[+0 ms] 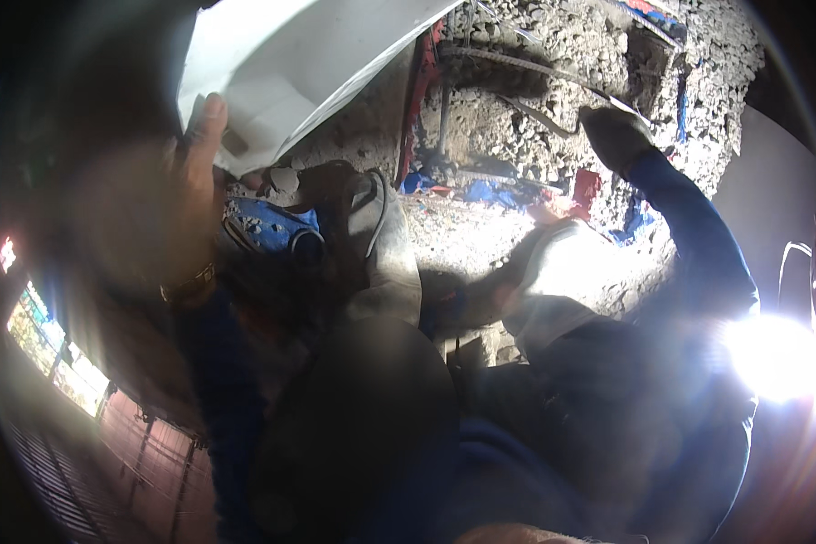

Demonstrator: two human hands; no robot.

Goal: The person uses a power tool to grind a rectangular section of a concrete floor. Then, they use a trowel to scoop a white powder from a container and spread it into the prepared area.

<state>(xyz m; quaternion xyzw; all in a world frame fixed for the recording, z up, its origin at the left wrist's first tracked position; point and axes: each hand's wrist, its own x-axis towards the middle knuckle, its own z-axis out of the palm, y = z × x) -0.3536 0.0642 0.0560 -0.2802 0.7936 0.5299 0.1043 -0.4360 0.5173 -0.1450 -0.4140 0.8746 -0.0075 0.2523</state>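
Note:
At the upper left, my left hand (204,154) grips the lower left edge of a large white panel (335,54). Its thumb lies along the panel's face; the other fingers are in shadow. My right hand (615,138), which looks dark and perhaps gloved, reaches out over rough, pebbly rubble (553,109). It is beside a thin ribbed rod (553,68) that crosses the rubble. Shadow hides its fingers, so I cannot tell whether it holds the rod.
A dusty boot (390,245) stands below the panel, beside a speckled blue object (276,225). Red scrap (586,192) and blue scrap (491,193) lie at the rubble's near side. A bright light (780,358) glares at the right.

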